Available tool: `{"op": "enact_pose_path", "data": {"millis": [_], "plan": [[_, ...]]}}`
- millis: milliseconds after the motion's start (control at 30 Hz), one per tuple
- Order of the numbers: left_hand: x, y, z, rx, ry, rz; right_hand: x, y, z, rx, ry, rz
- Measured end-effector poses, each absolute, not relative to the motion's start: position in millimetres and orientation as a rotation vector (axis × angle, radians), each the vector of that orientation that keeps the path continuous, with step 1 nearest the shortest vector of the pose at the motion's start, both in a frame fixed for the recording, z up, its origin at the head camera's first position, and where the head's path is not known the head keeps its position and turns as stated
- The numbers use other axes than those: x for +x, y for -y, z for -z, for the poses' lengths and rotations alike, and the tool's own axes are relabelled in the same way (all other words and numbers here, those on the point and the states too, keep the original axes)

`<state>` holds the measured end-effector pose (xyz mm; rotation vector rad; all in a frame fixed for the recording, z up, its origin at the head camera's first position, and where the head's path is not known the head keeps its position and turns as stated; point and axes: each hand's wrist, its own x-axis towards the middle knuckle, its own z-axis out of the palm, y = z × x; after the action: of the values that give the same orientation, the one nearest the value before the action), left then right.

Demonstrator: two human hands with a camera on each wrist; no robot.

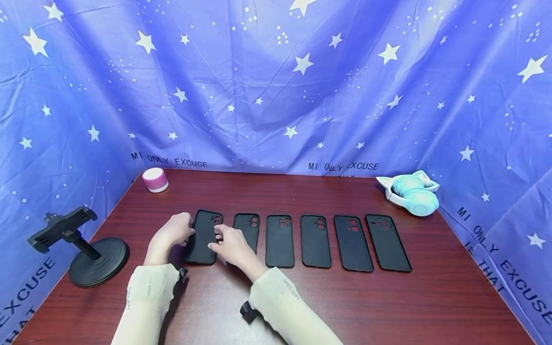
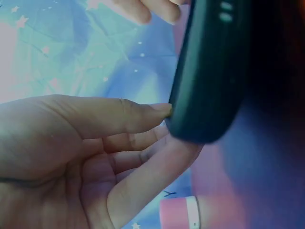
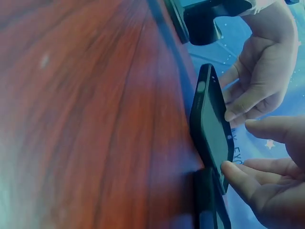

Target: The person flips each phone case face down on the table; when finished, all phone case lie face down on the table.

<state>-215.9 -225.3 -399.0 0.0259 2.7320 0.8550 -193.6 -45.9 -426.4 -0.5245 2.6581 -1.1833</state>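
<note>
A black phone case (image 1: 203, 239) at the left end of the row lies between my two hands, raised at an angle off the table in the right wrist view. My left hand (image 1: 173, 230) pinches its left edge, thumb on the face and index finger underneath, as the left wrist view shows. On the other side is my right hand (image 1: 234, 245), its fingers loosely bent. One fingertip (image 3: 229, 168) meets the case's edge, while another finger stands apart from it. A second phone case (image 1: 247, 227) lies partly hidden behind the right hand.
Several more black phone cases (image 1: 280, 244) lie in a row to the right. A black phone stand (image 1: 99, 261) is at the left, with a pink and white round object (image 1: 155, 179) at the back. Light blue cat-ear headphones (image 1: 411, 191) sit at the back right.
</note>
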Motion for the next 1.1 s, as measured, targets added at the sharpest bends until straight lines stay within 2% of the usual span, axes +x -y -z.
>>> {"op": "enact_pose_path", "data": {"millis": [600,1100], "plan": [[-210.0,224.9,383.4,0.012,-2.663,-1.02,-193.8,54.6,431.1,-0.461,-2.526,1.317],[-209.9,225.4,383.6,0.159,-2.536,-1.304,-192.7,58.9,434.2,-0.312,-2.288,1.738]]}}
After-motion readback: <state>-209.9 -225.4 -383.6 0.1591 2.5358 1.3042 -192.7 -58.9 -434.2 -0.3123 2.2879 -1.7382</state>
